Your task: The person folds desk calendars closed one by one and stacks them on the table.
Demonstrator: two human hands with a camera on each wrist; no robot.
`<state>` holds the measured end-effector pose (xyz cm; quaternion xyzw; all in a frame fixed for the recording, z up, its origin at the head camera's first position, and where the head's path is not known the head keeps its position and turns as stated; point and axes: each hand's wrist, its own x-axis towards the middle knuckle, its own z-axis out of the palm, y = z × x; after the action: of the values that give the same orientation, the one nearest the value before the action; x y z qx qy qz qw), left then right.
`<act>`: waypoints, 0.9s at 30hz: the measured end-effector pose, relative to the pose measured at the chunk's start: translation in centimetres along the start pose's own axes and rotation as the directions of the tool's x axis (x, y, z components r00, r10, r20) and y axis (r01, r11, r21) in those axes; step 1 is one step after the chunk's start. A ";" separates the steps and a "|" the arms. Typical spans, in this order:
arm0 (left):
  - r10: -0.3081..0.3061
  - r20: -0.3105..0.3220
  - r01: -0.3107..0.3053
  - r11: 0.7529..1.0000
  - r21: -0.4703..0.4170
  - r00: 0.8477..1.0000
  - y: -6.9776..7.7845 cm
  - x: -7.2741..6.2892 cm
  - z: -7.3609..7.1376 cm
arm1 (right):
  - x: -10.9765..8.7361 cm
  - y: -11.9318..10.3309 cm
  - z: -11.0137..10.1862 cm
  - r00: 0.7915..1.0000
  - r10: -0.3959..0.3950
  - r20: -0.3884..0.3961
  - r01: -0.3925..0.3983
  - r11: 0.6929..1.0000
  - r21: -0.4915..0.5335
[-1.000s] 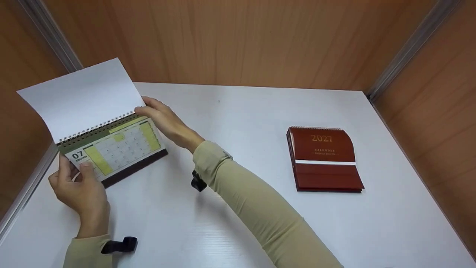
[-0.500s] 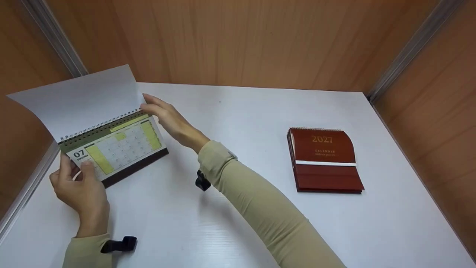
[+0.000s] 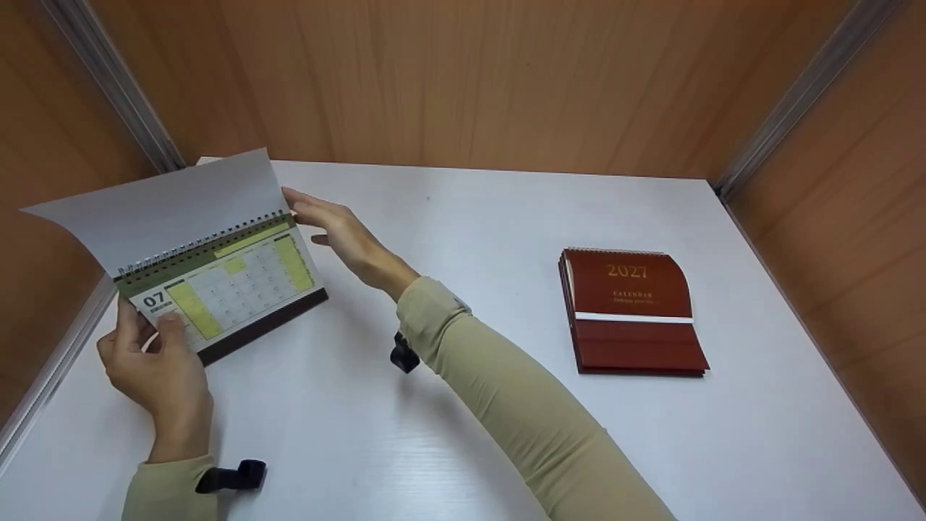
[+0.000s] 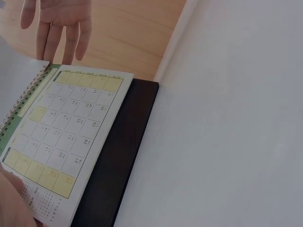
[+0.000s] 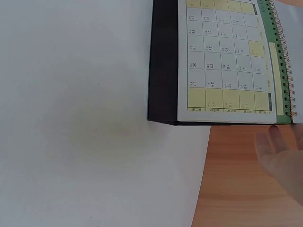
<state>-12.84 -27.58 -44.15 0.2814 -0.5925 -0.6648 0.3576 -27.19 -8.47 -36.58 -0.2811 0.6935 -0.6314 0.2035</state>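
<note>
A spiral-bound desk calendar (image 3: 246,278) showing month 07 is held tilted at the left of the table. Its lifted page (image 3: 188,202), white on this side, fans up and back from the wire binding. My left hand (image 3: 163,369) grips the lower left corner, thumb on the front and fingers behind. By the upper right corner, at the end of the binding, is my right hand (image 3: 354,242), its fingers extended behind the edge. In the left wrist view the right hand (image 4: 64,28) shows palm and loosely straight fingers at the calendar's far end.
A dark red 2027 calendar (image 3: 633,340) with a white band lies on the right half of the white table (image 3: 463,449). Wood-grain panels (image 3: 470,79) with metal corner strips enclose the back and sides.
The lifted page has sunk lower and bowed back behind the binding. My right hand has let go at the corner and shifted slightly right; my left hand stays put.
</note>
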 end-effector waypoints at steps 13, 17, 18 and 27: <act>0.048 0.015 -0.049 0.998 0.049 0.999 0.7 -0.6 -0.1 | -0.4 0.5 -0.3 1.000 -0.004 0.000 0.004 1.000 -0.026; 0.046 0.013 -0.047 0.997 0.060 0.999 0.7 -0.6 -0.1 | -0.5 0.6 -0.3 1.000 -0.017 0.004 0.017 0.999 -0.030; 0.041 0.008 -0.041 0.998 0.054 0.999 0.7 -0.6 -0.1 | -0.5 0.7 -0.3 1.000 -0.022 0.009 0.022 0.999 -0.032; 0.017 -0.007 -0.017 1.000 0.016 1.000 0.0 -0.2 -0.2 | -0.7 1.0 -0.3 0.999 -0.037 0.028 0.037 0.999 -0.013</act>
<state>-12.53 -27.58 -44.18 0.2817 -0.5987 -0.6560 0.3631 -26.99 -7.80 -37.58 -0.3040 0.6895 -0.6263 0.1997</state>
